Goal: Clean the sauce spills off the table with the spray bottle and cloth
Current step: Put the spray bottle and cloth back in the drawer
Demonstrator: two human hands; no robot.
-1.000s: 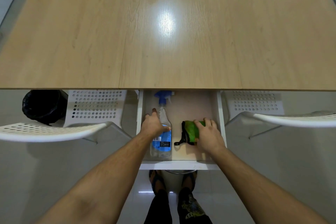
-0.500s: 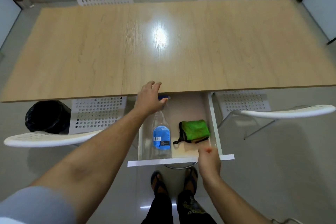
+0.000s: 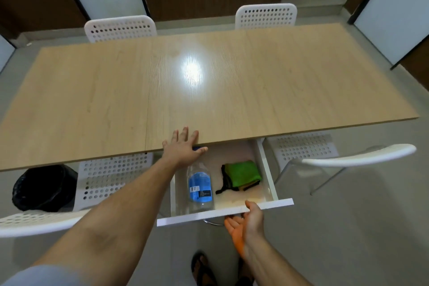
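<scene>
Spray bottle point(image 3: 200, 187) lies on its side in the open drawer point(image 3: 267, 169), left half, base toward the drawer front point(image 3: 225, 212), neck pointing back under the table point(image 3: 209, 90). Clear body, blue label; nozzle end hidden behind the left hand point(image 3: 183, 148) and the table edge.

Cloth point(image 3: 243, 173): green, folded, in the right half of the same drawer, just beside the bottle but apart from it. A black strap point(image 3: 224, 183) trails from its left side across the drawer floor. A yellowish layer shows under the cloth's near edge; cannot tell what it is.

Left hand: fingers spread and straight, laid flat on the near edge of the table top above the bottle's neck, thumb out to the right. Holds nothing.

Right hand point(image 3: 246, 223): palm up at the drawer front, thumb on the upper edge of the white panel, fingers underneath. Fingers loosely bent; whether they clamp the panel cannot be told. Palm looks orange-tinted.

Trash bin point(image 3: 44, 188) with black liner stands on the floor at left under the table. White perforated chairs point(image 3: 265, 16) on the far and near sides.
</scene>
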